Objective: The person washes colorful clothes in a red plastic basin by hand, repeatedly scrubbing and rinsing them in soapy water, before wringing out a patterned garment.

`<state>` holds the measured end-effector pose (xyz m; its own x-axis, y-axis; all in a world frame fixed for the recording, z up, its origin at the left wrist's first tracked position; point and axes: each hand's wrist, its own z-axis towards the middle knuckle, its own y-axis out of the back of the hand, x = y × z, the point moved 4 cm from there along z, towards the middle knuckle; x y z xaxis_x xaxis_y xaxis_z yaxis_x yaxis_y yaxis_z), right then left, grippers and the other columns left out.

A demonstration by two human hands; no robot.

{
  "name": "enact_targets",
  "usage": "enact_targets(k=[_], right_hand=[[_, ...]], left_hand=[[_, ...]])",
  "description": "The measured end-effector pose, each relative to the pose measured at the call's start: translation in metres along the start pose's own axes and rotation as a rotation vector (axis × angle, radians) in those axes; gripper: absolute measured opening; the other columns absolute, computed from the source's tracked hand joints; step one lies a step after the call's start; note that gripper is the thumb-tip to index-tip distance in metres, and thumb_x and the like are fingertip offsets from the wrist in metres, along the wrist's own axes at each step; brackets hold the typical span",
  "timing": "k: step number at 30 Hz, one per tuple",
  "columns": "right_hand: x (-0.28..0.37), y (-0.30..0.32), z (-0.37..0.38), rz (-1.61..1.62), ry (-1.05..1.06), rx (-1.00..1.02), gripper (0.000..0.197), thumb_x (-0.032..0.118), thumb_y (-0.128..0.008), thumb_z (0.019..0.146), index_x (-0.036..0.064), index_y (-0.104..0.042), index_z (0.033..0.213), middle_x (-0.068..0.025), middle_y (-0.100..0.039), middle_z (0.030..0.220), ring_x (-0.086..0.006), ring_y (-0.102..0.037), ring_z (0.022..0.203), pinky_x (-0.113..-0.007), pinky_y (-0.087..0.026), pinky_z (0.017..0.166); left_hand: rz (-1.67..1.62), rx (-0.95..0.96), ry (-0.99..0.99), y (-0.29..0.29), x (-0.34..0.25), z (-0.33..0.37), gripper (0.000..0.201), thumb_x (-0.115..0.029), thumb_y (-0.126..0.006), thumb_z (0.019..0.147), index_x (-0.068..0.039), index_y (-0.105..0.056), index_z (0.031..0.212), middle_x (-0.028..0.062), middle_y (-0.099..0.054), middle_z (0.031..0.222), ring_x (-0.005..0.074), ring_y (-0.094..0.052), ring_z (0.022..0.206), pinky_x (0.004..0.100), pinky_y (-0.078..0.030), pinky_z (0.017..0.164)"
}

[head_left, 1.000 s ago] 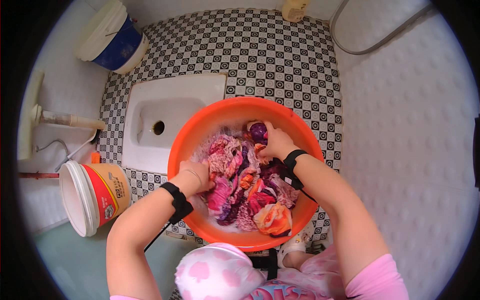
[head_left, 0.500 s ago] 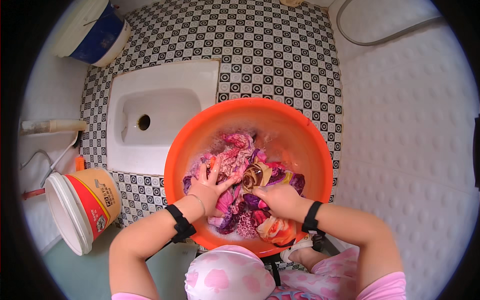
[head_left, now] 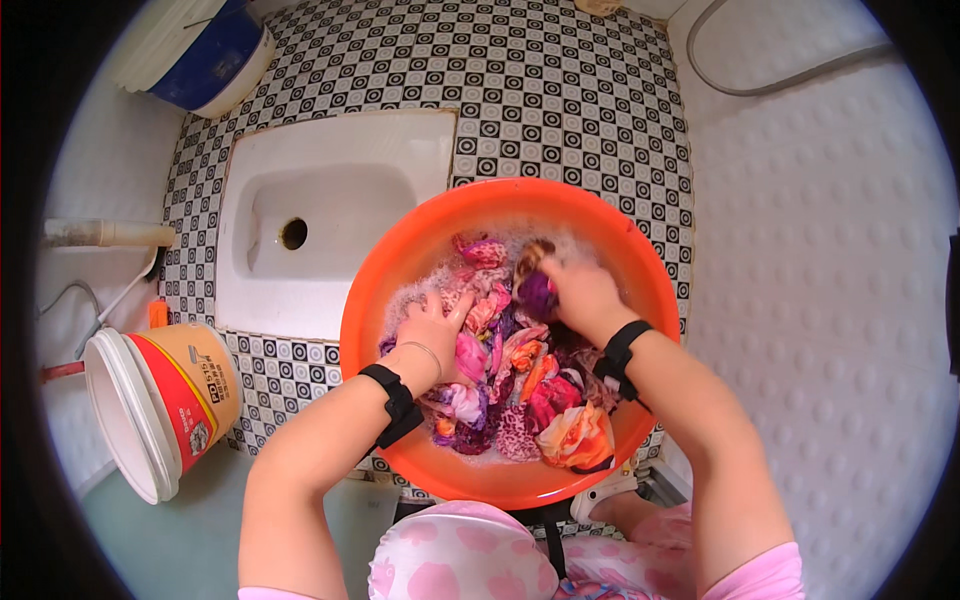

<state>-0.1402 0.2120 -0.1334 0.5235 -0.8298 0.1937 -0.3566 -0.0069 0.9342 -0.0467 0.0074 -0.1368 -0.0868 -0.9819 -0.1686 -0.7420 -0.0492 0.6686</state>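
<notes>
A big orange basin [head_left: 368,285] holds soapy water and a heap of wet patterned cloth [head_left: 518,385] in pink, purple and orange. On the left of the heap lies my left hand [head_left: 430,335], fingers spread and pressed onto the fabric. My right hand [head_left: 582,297] is farther back in the basin, bent round a bunched purple and brown part of the cloth, and slightly blurred. Some of its fingertips are hidden by the fabric. White suds [head_left: 568,240] gather along the far side of the water. An orange flower-like print shows at the near right of the heap.
A white squat toilet [head_left: 335,135] is set in the black-and-white tiled floor [head_left: 540,80] beyond the basin's left. A red and tan bucket [head_left: 175,400] lies tilted at left; a blue and white bucket [head_left: 215,60] stands far left. A grey hose [head_left: 790,85] hangs on the right wall.
My right hand has moved away from me toward the far side of the basin, carrying part of the cloth with it. The cloth heap is spread out more, and more suds show.
</notes>
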Motion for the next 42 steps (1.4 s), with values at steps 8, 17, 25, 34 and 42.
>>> enact_targets(k=[8, 17, 25, 34, 42], right_hand=[[0.021, 0.117, -0.028, 0.206, 0.076, -0.097, 0.048, 0.011, -0.07, 0.075, 0.0109, -0.057, 0.122, -0.0161, -0.066, 0.095, -0.0359, -0.065, 0.09, -0.046, -0.053, 0.075], [0.003, 0.132, -0.089, 0.498, 0.118, -0.319, 0.057, 0.016, -0.082, 0.063, 0.0082, -0.062, 0.116, -0.0115, -0.069, 0.103, -0.0346, -0.064, 0.092, -0.042, -0.053, 0.08], [-0.023, 0.06, -0.078, 0.458, -0.2, -0.097, 0.044, 0.029, -0.079, 0.073, 0.0058, -0.056, 0.101, -0.0176, -0.066, 0.085, -0.0376, -0.065, 0.082, -0.045, -0.052, 0.072], [-0.059, 0.047, -0.088, 0.689, -0.413, -0.261, 0.026, 0.01, -0.062, 0.084, 0.0055, -0.05, 0.107, -0.016, -0.063, 0.087, -0.0303, -0.062, 0.075, -0.038, -0.05, 0.071], [-0.014, 0.045, -0.034, 0.475, 0.011, -0.24, 0.09, 0.045, -0.075, 0.072, 0.0275, -0.036, 0.15, -0.0194, -0.032, 0.156, -0.0498, -0.03, 0.139, -0.064, -0.035, 0.104]], left_hand=[[-0.133, 0.125, 0.028, 0.017, 0.002, -0.05, 0.092, -0.046, -0.081, 0.073, 0.004, -0.036, 0.136, 0.0303, -0.058, 0.121, 0.0402, -0.064, 0.107, 0.0428, -0.053, 0.091], [0.087, 0.162, -0.104, 0.033, 0.004, -0.056, 0.08, -0.06, -0.069, 0.078, 0.001, -0.051, 0.127, 0.0225, -0.065, 0.111, 0.0375, -0.063, 0.107, 0.0465, -0.049, 0.093], [-0.069, -0.196, -0.524, 0.055, -0.066, 0.021, 0.064, -0.038, -0.074, 0.08, -0.007, -0.049, 0.129, 0.0198, -0.062, 0.11, 0.0384, -0.064, 0.097, 0.0477, -0.053, 0.082], [-0.084, -0.006, -0.366, 0.049, -0.002, -0.045, 0.025, -0.031, -0.06, 0.084, -0.008, -0.065, 0.092, 0.017, -0.069, 0.081, 0.0388, -0.067, 0.077, 0.0495, -0.052, 0.071], [-0.161, -0.221, -0.472, 0.012, 0.05, -0.11, 0.034, -0.039, -0.072, 0.077, -0.008, -0.067, 0.089, 0.0368, -0.042, 0.135, 0.0548, -0.043, 0.122, 0.0579, -0.039, 0.102]])
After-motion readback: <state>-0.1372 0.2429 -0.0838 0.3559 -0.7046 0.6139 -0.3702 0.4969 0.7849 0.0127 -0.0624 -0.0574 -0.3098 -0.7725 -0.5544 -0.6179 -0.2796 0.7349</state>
